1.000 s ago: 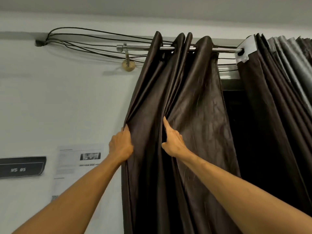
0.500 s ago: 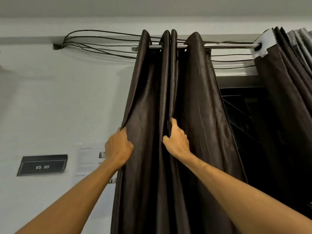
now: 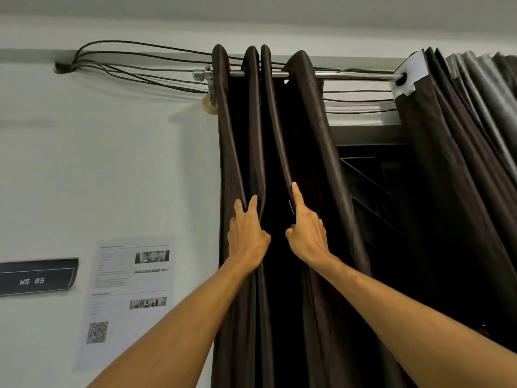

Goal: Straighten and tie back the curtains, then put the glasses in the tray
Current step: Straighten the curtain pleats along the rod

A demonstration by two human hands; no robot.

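Observation:
A dark brown curtain hangs bunched in narrow folds from a metal rod at the left of a dark window. My left hand pinches a left fold between two raised fingers. My right hand holds the neighbouring fold, its forefinger pointing straight up along it and its thumb hooked behind the cloth. The hands are close together at mid height. A second dark curtain hangs gathered at the right end of the rod. No glasses or tray are in view.
Black cables run along the white wall to the rod bracket. A printed sheet and a black "WS 05" sign are fixed to the wall at the left. The window grille shows between the curtains.
The curtain folds have been pushed tighter together. My left hand moved right from the curtain's outer edge to an inner fold, ending close to my right hand. The view swung right.

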